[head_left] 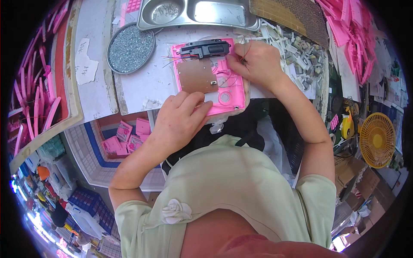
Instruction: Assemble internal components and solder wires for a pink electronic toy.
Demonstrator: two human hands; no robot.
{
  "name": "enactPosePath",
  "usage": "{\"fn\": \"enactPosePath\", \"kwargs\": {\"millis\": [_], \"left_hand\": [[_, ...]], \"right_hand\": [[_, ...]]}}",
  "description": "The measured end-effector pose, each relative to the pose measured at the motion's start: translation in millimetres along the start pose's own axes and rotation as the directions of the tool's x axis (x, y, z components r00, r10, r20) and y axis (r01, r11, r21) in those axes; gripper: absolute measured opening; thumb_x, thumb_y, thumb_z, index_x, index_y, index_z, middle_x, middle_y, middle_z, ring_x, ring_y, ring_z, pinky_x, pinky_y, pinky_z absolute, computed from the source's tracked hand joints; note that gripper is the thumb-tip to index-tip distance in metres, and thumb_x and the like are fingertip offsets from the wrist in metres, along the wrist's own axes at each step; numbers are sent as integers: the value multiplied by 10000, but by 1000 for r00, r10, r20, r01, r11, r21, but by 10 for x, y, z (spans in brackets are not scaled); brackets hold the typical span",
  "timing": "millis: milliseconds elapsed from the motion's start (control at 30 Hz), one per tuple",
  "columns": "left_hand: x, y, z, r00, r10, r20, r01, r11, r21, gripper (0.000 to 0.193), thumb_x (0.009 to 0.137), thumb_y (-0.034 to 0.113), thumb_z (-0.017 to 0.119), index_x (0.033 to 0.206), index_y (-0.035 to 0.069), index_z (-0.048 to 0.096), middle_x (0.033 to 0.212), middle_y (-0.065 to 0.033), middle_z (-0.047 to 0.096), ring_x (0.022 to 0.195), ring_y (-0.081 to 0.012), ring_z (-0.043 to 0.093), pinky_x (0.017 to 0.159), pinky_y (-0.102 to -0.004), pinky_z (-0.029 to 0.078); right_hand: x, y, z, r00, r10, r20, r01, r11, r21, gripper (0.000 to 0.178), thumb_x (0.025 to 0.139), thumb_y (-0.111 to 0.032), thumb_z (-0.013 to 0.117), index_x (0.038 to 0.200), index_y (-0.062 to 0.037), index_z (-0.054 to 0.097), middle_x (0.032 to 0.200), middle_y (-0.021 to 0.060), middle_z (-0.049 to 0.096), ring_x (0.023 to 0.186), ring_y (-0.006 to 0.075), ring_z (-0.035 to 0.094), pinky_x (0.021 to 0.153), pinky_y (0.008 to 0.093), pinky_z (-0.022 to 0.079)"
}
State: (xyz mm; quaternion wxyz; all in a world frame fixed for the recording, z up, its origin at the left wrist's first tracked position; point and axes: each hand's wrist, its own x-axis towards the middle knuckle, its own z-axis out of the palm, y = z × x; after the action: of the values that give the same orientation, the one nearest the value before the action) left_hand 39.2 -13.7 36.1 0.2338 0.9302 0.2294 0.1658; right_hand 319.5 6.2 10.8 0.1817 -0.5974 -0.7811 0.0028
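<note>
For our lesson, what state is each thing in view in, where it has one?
Pink casing, open, parts inside
Brown board, flat in casing
Round dish, full of metal bits
Steel tray, round compartment holding bits
Plastic basket, holding pink pieces
Yellow fan, running state unclear
Left hand, at casing's near edge
Right hand, at casing's right side

We wear a pale green top (232,172) of smooth, plain fabric. Its neckline (215,210) is wide and curved, with a narrow darker edge. Our left sleeve (133,228) and right sleeve (319,202) are short, loose and of matching colour, each ending above the elbow. A seam line runs beside the right sleeve. A white rose-shaped ornament (176,211) with layered petals is located on the left chest, adjacent to the neckline. Black fabric (249,118) shows beyond the front hem; we cannot determine its garment type.
</note>
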Motion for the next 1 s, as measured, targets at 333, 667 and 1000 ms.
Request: {"fn": "enactPosePath", "kwargs": {"millis": [333, 667, 1000], "left_hand": [[86, 84, 12, 997, -49, -53, 48, 999, -21, 394, 774, 179, 815, 1147, 96, 718, 1078, -49, 619, 929, -235, 605, 757, -382, 462], [41, 76, 235, 954, 293, -59, -296, 954, -54, 380, 728, 185, 717, 1090, 72, 725, 1020, -35, 646, 921, -198, 612, 755, -357, 465], [-572, -89, 118, 890, -339, -306, 319, 941, -114, 182, 764, 88, 822, 812, 87, 646, 745, -66, 550, 614, -269, 569, 556, -409, 431]], "right_hand": [[-624, -244, -278, 933, 356, 56, -287, 642, 711, 147, 899, -227, 680, 829, -99, 670, 728, 108, 632, 661, 310, 644, 568, 417, 499], [-732, -508, -611, 973, -214, 86, 64, 610, 790, 415, 815, -196, 774, 1210, -79, 723, 942, 51, 668, 791, 262, 622, 696, 379, 525], [-447, -1031, -207, 959, -245, 141, 179, 912, 369, 494, 742, -254, 830, 1182, -75, 695, 1118, 58, 639, 1022, 285, 583, 911, 434, 464]]}}
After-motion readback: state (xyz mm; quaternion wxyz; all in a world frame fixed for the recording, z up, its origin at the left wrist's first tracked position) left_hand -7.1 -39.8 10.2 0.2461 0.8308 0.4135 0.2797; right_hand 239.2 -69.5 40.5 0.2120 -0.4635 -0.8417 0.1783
